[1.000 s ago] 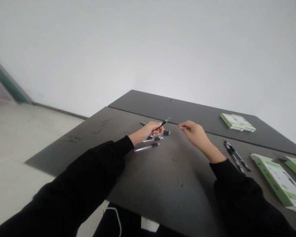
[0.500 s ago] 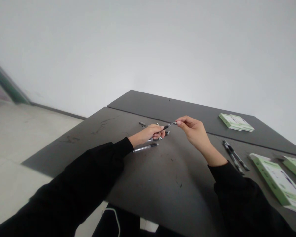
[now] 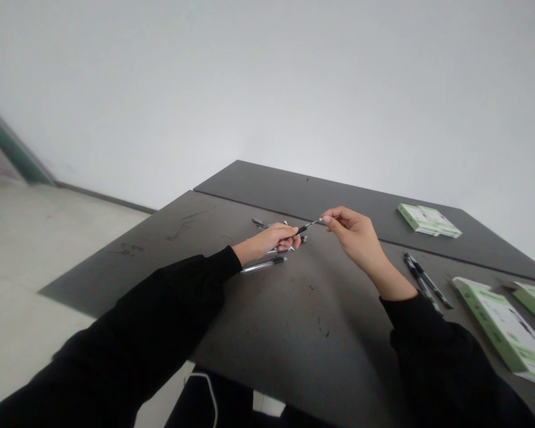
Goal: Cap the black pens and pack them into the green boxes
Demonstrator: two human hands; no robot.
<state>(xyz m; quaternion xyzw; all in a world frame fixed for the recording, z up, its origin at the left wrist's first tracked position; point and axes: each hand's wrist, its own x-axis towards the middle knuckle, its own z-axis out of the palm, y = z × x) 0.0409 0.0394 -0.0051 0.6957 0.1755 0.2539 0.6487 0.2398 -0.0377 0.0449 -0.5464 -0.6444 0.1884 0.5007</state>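
My left hand (image 3: 282,236) is closed around a pen (image 3: 302,229), whose black grip and clear tip stick out to the right between thumb and fingers. The rest of its barrel is hidden in the palm. At that tip, my right hand (image 3: 348,229) has thumb and forefinger pinched on a tiny whitish piece (image 3: 321,219). Whether this piece is joined to the pen, I cannot tell. Beneath and around my left hand lie several loose pen parts, among them a clear pen barrel with a black grip (image 3: 264,265) and a dark-ended piece (image 3: 257,220) behind.
Dark pens (image 3: 423,279) lie side by side right of my right forearm. Green-and-white boxes (image 3: 508,327) sit at the table's right edge, with more such boxes (image 3: 429,220) farther back. A seam crosses the dark table (image 3: 285,333); a white wall stands behind it.
My right hand has shifted slightly right and up, still pinching at the pen's tip. My left hand stays almost where it was.
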